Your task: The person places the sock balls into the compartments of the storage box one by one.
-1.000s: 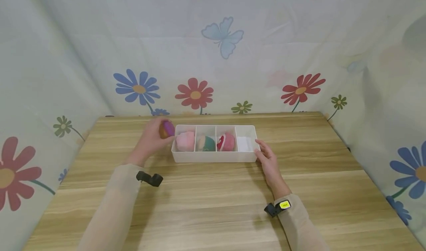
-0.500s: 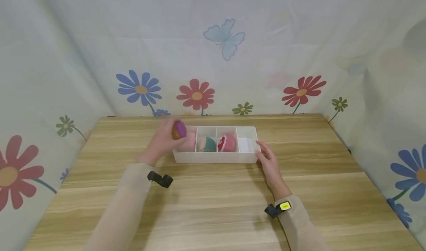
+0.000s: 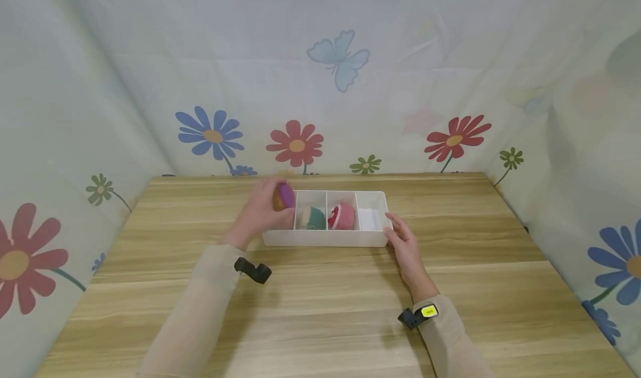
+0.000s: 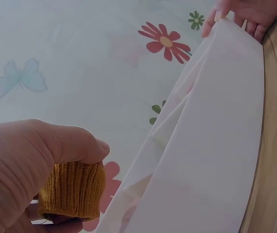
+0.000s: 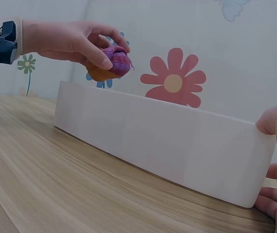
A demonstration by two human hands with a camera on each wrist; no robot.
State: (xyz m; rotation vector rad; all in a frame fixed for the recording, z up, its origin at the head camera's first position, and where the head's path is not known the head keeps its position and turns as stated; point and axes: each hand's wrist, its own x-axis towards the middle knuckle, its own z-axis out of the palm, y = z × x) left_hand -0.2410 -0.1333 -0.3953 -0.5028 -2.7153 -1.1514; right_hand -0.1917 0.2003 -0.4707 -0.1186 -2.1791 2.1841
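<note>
My left hand (image 3: 260, 211) pinches a rolled-up sock (image 3: 284, 197) between thumb and fingers. The sock is ribbed mustard knit (image 4: 75, 189) on one side and purple on the other. In the right wrist view this hand is above the rim at the far end of a white divided box (image 5: 153, 133). My right hand (image 3: 404, 244) grips the box's right end, its thumb at the front corner. A teal and beige rolled sock (image 3: 312, 218) and a pink and red one (image 3: 343, 216) sit in the middle compartments. My left hand covers most of the leftmost compartment.
The box stands on a wood-grain table (image 3: 320, 311). Its rightmost compartment (image 3: 371, 216) shows a bare white floor. Thin upright dividers separate the compartments. A flower-printed cloth (image 3: 390, 88) hangs behind the table and along both sides.
My left hand has carried the mustard and purple sock rightward, from beside the box's left end to over the leftmost compartment, hiding the pale pink sock there. My right hand stays at the box's end.
</note>
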